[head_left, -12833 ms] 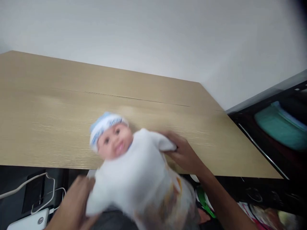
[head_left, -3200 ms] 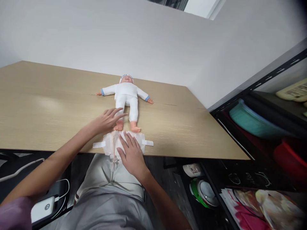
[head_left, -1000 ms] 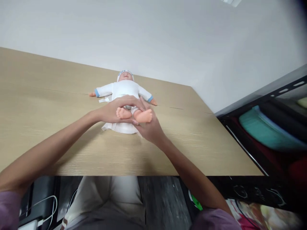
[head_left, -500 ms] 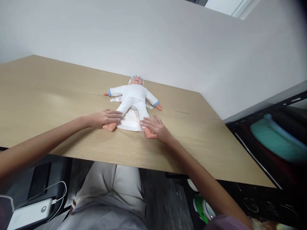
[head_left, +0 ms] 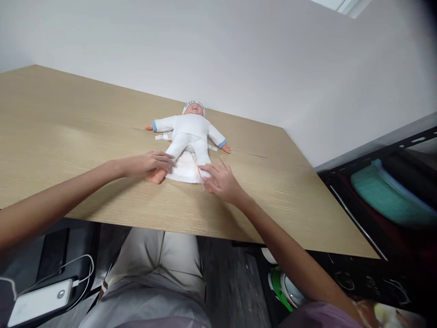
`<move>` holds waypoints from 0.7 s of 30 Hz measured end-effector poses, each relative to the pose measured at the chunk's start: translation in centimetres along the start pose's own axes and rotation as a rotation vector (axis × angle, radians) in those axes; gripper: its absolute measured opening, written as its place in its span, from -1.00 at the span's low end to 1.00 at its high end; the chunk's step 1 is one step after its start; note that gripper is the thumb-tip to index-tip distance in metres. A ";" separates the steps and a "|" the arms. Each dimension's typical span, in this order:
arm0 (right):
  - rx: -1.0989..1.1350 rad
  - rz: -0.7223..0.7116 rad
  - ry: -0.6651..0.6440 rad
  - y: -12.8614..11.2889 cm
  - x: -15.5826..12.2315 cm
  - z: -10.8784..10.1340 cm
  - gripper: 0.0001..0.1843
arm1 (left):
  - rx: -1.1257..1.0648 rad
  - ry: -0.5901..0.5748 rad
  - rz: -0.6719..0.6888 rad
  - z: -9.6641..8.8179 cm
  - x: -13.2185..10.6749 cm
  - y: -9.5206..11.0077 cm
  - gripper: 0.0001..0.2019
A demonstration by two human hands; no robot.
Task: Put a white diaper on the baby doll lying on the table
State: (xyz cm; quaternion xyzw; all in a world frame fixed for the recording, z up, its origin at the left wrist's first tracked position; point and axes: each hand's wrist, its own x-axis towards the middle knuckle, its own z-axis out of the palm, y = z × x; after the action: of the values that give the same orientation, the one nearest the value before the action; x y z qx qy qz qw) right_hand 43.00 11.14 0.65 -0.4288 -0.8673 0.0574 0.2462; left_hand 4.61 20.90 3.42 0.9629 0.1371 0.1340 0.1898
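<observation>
A baby doll (head_left: 190,125) in a white outfit with blue cuffs and a printed white cap lies on its back, arms and legs spread. Beneath its hips and between its legs a white diaper (head_left: 184,169) is spread, its tabs sticking out at both sides of the waist. My left hand (head_left: 152,164) is closed over the doll's lower leg on the left, just above the bare foot. On the other side, my right hand (head_left: 220,180) grips the other lower leg with bent fingers and covers most of that foot.
The doll lies on a wooden table (head_left: 85,150) against a pale wall (head_left: 153,45). A black rack with a teal item (head_left: 392,193) stands at the right. Below the table's front edge are a white power bank (head_left: 41,300) with a cable and a green-and-white container (head_left: 282,289).
My right hand has turned and its fingers have bent more around the leg, hiding more of the foot. My left hand stays on its leg. The view has shifted slightly.
</observation>
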 end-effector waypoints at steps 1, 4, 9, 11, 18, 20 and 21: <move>-0.061 -0.001 0.013 -0.9 0.1 0.7 -0.44 | -0.010 0.007 -0.031 0.1 0.1 0.4 -0.55; -0.197 0.020 0.050 -2.6 0.3 2.6 -0.39 | 0.025 0.023 -0.138 0.4 0.5 1.9 -0.66; -0.166 0.145 0.155 -2.1 1.6 3.7 -0.51 | 0.148 0.093 -0.290 2.0 1.4 3.8 -0.32; -0.110 0.200 0.198 -1.7 2.2 3.5 -0.58 | 0.179 0.129 -0.321 2.8 1.8 4.3 -0.32; 0.064 0.289 0.346 -1.4 3.1 3.0 -0.69 | 0.169 0.334 -0.370 2.6 3.6 2.9 -0.76; 0.105 0.281 0.403 -0.9 4.0 2.6 -0.68 | 0.122 0.414 -0.379 1.5 4.7 1.7 -0.72; 0.114 0.273 0.436 -0.4 4.7 2.4 -0.67 | 0.103 0.458 -0.378 0.8 5.4 1.0 -0.71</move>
State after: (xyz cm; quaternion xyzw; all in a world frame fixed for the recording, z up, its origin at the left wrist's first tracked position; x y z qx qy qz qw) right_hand 39.18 14.81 0.45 -0.5296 -0.7233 0.0451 0.4408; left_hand 10.06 21.41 4.18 0.8733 0.3599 0.3030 0.1263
